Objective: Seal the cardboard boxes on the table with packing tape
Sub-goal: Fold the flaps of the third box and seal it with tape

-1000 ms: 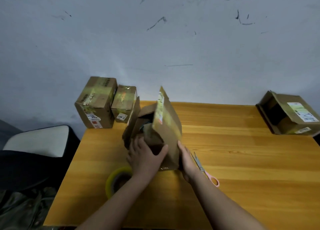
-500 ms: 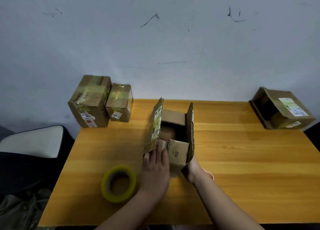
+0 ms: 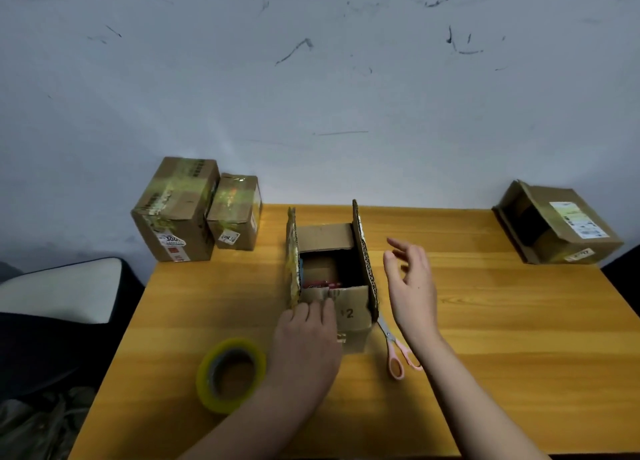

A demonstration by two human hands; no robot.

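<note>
An open cardboard box (image 3: 349,316) stands upright mid-table, its two long flaps raised and its near short flap marked "2". My left hand (image 3: 306,335) rests on the box's near side, fingers touching that short flap. To the right of the right flap hovers my right hand (image 3: 410,281), fingers spread and relaxed, holding nothing. A roll of yellowish packing tape (image 3: 230,373) lies flat on the table left of my left forearm. Pink-handled scissors (image 3: 394,350) lie beside the box's right corner.
Two taped boxes, one larger (image 3: 175,210) and one smaller (image 3: 235,213), stand at the wooden table's (image 3: 502,338) back left corner. Another box (image 3: 557,222) lies on its side at the back right, its opening facing left. A dark chair with a pale cushion (image 3: 59,286) stands left of the table.
The box went from tilted to upright with flaps raised. My right hand let go of its right side and lifted away, uncovering the scissors. My left hand stayed on the near flap.
</note>
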